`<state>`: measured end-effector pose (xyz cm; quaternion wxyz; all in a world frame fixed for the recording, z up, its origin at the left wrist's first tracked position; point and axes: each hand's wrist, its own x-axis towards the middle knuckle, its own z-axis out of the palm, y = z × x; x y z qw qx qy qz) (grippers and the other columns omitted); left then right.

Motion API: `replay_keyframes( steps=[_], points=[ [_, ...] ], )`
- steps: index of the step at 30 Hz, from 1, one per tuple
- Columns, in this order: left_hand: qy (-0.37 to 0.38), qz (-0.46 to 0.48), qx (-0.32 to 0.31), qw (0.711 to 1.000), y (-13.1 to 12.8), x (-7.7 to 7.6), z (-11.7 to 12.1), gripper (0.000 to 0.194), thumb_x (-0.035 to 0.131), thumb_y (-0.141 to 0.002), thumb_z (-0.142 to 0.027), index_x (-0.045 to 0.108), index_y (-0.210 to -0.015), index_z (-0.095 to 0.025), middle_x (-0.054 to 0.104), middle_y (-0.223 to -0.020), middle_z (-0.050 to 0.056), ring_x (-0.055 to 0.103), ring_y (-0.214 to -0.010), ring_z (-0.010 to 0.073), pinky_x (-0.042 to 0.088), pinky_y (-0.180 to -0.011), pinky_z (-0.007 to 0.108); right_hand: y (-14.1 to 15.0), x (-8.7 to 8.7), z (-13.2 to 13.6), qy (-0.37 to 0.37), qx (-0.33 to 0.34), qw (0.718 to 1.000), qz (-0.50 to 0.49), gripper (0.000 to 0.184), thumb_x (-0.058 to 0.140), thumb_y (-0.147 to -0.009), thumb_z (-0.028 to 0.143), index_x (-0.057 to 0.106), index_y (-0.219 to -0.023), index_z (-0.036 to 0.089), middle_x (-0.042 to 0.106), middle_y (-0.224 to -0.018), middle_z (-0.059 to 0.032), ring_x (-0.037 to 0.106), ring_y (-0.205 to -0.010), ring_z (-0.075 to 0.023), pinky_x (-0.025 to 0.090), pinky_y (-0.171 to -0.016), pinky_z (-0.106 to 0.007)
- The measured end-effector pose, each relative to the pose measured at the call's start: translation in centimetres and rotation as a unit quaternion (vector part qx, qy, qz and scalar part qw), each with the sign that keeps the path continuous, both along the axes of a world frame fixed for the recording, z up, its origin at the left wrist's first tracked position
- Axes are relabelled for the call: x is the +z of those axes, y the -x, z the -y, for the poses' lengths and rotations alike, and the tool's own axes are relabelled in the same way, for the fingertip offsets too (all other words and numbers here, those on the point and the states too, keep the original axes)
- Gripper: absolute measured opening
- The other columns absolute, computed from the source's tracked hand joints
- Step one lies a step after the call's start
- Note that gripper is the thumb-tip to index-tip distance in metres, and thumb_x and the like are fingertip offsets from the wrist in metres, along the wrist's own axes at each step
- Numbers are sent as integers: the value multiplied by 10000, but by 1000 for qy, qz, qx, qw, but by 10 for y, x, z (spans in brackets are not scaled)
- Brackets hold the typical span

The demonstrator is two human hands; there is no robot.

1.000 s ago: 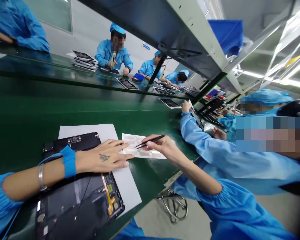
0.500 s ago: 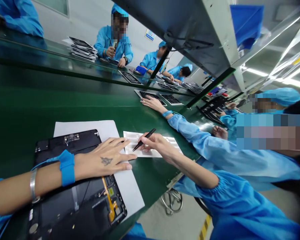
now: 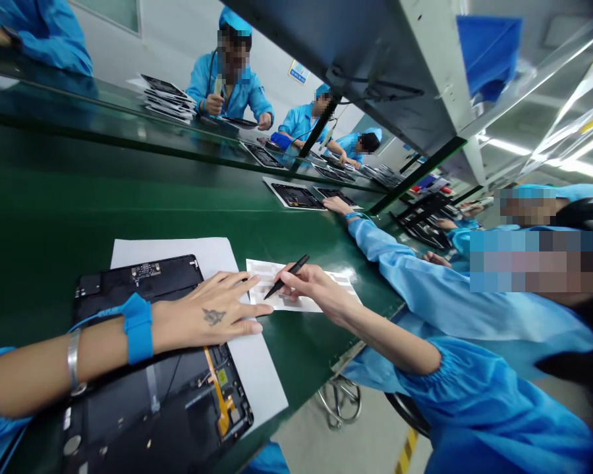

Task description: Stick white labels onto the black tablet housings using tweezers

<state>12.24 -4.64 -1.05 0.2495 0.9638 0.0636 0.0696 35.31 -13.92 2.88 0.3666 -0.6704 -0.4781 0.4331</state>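
Here the left hand nearly touches the right, inside the bench edge.

Electronics factory floor: long green assembly line, workers in blue smocks and caps, tablet panels laid along bench.

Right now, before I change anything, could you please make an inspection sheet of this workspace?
Surface: green bench, white sheet lying on it.
Job's things: dark tablet on the white sheet, label sheet beside it.
Clutter: more tablets further along; stack of tablets on the far bench.
Hands: left hand lies open across the tablet; right hand holds black tweezers over the label sheet.
Cables: orange flex cable on the tablet.
Surroundings: co-worker's sleeve alongside, stool base below.
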Motion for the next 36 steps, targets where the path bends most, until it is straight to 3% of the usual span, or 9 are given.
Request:
replay_keyframes(
  steps=[4, 8, 13, 16, 19, 21, 24, 29, 36],
  points=[
    [-6, -11, -8, 1000, 2, 2, -2, 453, 354, -1032, -571, 485, -1438, -421, 256, -1635, 25, 205, -1495, 346, 216, -1176, 563, 5, 1, 5, -23, -49, 996, -66, 493, 791, -687, 628, 674, -724, 150, 653, -680, -22, 556, -614, -128, 468, -641, -288],
    [-32, -20, -8, 999, -1, 7, 0, 444, 378, -1035, -538, 491, -1442, -397, 330, -1601, 63, 246, -1479, 364, 257, -1158, 585, 13, 14, 8, -91, -73, 983, -141, 443, 797, -703, 595, 696, -782, 171, 635, -717, -24, 577, -691, -152, 505, -710, -316],
    [-104, -9, -19, 994, -4, 19, 2, 453, 450, -1010, -528, 511, -1433, -378, 315, -1607, 48, 306, -1450, 378, 299, -1158, 554, 30, 31, 1, -178, -65, 973, -129, 427, 786, -712, 610, 717, -802, 198, 613, -741, -40, 574, -733, -184, 523, -728, -342],
    [-168, 43, 72, 982, 25, 24, -16, 455, 393, -1039, -477, 495, -1444, -296, 382, -1548, 78, 359, -1407, 350, 320, -1147, 500, 34, 34, -2, -192, -58, 970, -137, 418, 807, -692, 603, 733, -797, 205, 619, -749, -48, 577, -744, -196, 522, -723, -348],
    [-201, 14, 210, 957, 74, 27, -39, 409, 302, -1068, -391, 628, -1194, -179, 596, -1184, 109, 575, -1066, 264, 464, -947, 422, 36, 35, -3, -192, -60, 970, -136, 413, 818, -680, 602, 745, -783, 209, 626, -741, -50, 578, -750, -200, 520, -713, -345],
    [-190, -25, 237, 952, 102, 27, -50, 367, 313, -1062, -339, 629, -1046, -153, 595, -1002, 89, 578, -898, 227, 480, -825, 369, 42, 35, -6, -186, -48, 972, -135, 430, 814, -678, 617, 744, -776, 204, 630, -733, -52, 578, -740, -198, 522, -717, -349],
    [-167, -15, 222, 960, 117, 22, -50, 291, 346, -1048, -283, 600, -983, -158, 582, -955, 71, 570, -869, 210, 467, -793, 332, 65, 30, -19, -177, -11, 975, -132, 473, 790, -686, 650, 734, -783, 190, 643, -736, -54, 586, -719, -190, 531, -748, -367],
    [-147, 30, 207, 967, 109, 13, -35, 249, 365, -1034, -237, 606, -1022, -176, 624, -1013, 67, 588, -965, 202, 471, -860, 319, 109, 7, -58, -171, 45, 977, -124, 505, 751, -700, 668, 685, -760, 171, 613, -674, -26, 579, -697, -177, 528, -787, -377],
    [-124, 111, 172, 971, 122, 2, -26, 334, 325, -1051, -211, 656, -1078, -176, 661, -1088, 81, 605, -990, 197, 485, -889, 328, 114, -24, -82, -142, 29, 982, -123, 508, 729, -713, 675, 607, -641, 187, 584, -681, -26, 566, -719, -176, 511, -748, -331]
  ],
)
